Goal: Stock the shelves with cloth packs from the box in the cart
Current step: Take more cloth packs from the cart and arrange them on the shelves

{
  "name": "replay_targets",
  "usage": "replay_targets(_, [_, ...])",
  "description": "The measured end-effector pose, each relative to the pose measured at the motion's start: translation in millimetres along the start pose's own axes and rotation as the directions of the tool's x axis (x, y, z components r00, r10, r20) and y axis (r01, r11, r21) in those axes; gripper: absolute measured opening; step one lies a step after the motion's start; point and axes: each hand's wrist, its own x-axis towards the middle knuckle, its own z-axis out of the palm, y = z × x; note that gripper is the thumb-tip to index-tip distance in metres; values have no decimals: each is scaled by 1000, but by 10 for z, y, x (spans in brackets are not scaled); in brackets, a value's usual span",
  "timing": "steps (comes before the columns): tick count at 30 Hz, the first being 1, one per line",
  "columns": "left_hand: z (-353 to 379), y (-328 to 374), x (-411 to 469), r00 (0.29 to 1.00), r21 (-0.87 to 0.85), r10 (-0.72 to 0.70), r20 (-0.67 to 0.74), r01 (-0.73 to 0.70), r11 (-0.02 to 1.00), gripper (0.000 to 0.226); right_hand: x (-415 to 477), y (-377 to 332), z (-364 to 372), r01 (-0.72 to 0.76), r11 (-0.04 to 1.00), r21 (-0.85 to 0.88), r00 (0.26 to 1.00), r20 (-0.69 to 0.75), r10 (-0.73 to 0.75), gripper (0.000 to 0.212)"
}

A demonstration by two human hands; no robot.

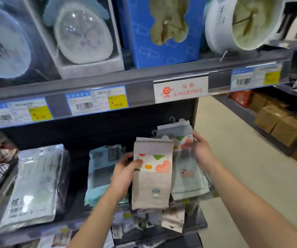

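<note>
Grey pack point(152, 187), pinched by the left hand point(124, 174), and green pack point(187, 178), gripped by the right hand point(200, 149), hover at the shelf's point(83, 225) right end, not yet placed. Other packs point(35, 185) lie there already; the cart is out of view, so what remains is unknown.

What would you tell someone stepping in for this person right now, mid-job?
Left hand grips a grey cloth pack by its left edge. Right hand pinches a green cloth pack partly behind it, near the top.
Both packs are held in front of the shelf, not yet set down.
Left: place both there, then fetch more. Box and cart are out of view.
</note>
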Motion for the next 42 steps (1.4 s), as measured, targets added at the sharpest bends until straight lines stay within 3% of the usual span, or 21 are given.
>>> replay_targets(3, [90,3,-38,997,-10,9,-83,-10,1000,46,197,67,-29,-26,1000,15,998,52,25,42])
replay_targets(8, [203,-57,-108,981,8,31,-193,-30,1000,41,386,194,-38,-93,995,32,994,69,90,41])
replay_targets(14, [399,-47,-144,971,-33,34,-238,-43,999,29,493,400,-53,-64,996,-68,995,76,69,36])
replay_targets(18, [573,23,-98,975,-75,31,-221,-49,996,40,459,413,-89,23,991,-135,999,37,-18,58])
replay_targets(21, [734,87,13,977,-111,37,-210,-62,992,42,295,270,-143,12,1000,-28,1000,-20,-13,51])
replay_targets(24, [956,163,123,985,-158,2,-175,-31,987,35,173,173,-249,-23,988,153,998,65,13,32])
replay_targets(27, [1180,213,226,988,-147,-19,-153,-4,989,31,88,100,-394,-110,960,258,966,254,43,54])
replay_targets(31, [1340,169,315,993,-165,-37,-113,18,986,31,32,14,-537,151,988,41,957,246,-157,24])
replay_targets(33, [1367,102,389,989,-156,-46,-137,24,988,29,36,-11,-556,197,980,20,947,254,-195,19])
replay_targets(37, [1490,20,638,963,-27,-47,-266,41,999,23,228,83,-408,120,989,-83,973,207,-100,20])
replay_targets(40, [1604,-77,797,949,-24,-88,-303,85,996,11,398,185,-267,56,975,-217,993,114,-32,18])
replay_targets(42, [1640,-176,872,943,99,-56,-327,93,991,19,484,257,-209,36,955,-295,996,91,-9,16])
